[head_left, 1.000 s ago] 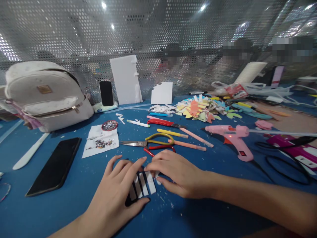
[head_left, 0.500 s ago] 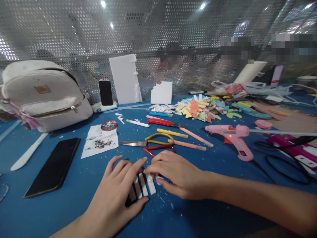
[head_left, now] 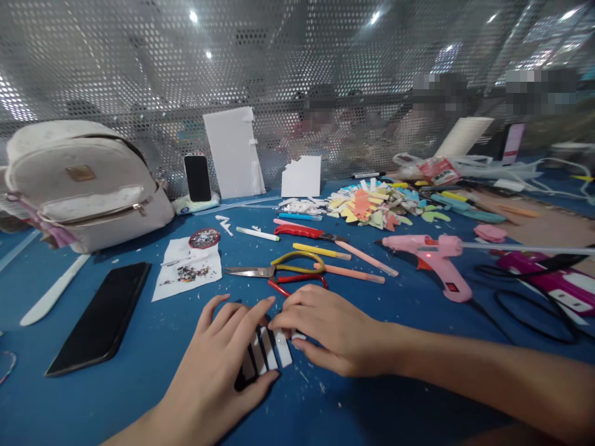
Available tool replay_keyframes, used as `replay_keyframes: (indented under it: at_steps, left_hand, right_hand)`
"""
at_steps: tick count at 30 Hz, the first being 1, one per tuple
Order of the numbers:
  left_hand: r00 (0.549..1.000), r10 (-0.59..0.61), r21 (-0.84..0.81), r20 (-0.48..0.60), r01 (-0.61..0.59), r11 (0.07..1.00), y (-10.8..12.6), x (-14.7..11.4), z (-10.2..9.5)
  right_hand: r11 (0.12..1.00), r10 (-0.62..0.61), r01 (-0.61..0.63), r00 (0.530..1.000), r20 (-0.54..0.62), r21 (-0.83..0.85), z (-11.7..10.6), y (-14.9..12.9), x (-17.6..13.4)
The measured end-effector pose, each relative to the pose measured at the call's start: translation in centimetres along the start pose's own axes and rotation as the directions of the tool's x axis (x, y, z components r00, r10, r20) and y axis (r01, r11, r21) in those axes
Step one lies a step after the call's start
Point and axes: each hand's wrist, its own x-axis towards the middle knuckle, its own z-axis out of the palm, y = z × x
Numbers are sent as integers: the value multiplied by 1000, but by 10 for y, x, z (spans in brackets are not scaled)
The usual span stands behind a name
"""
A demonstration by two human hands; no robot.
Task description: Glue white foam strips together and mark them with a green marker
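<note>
A small black piece with white strips (head_left: 268, 349) across it lies flat on the blue table. My left hand (head_left: 216, 350) is curved over its left part, with the thumb along the near edge and the index finger at the far edge, holding it down. My right hand (head_left: 332, 334) is at its right end, fingers bent and thumb drawn in around a small white bit (head_left: 298, 335) that is mostly hidden. The fingertips of both hands almost meet at the far edge. Just beyond them lie scissors (head_left: 275, 271) with one yellow and one red handle.
A pink glue gun (head_left: 432, 254) with a lit red light stands right, its cord trailing. Markers, a red cutter (head_left: 300, 231) and a heap of coloured scraps (head_left: 367, 201) lie beyond. At left are a phone (head_left: 100, 319), a white plastic knife (head_left: 54, 291) and a backpack (head_left: 83, 186).
The whole view has shifted slightly, with the background a little lower. Both hands keep nearly the same hold; the right fingers have moved only slightly.
</note>
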Motion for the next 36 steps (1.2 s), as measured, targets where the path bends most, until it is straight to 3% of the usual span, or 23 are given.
replay_keyframes:
  at_steps: [16, 25, 36]
  left_hand:
    - [997, 77, 2, -15, -77, 997, -1, -2, -4]
    - [995, 105, -10, -5, -105, 994, -4, -2, -5]
    - [992, 127, -4, -5, -127, 992, -4, -3, -5]
  right_hand:
    - [998, -42, 40, 998, -46, -46, -1, -1, 0]
    - [1000, -6, 6, 992, -128, 2, -2, -1, -1]
    - [1000, -21, 20, 993, -118, -7, -2, 0, -2]
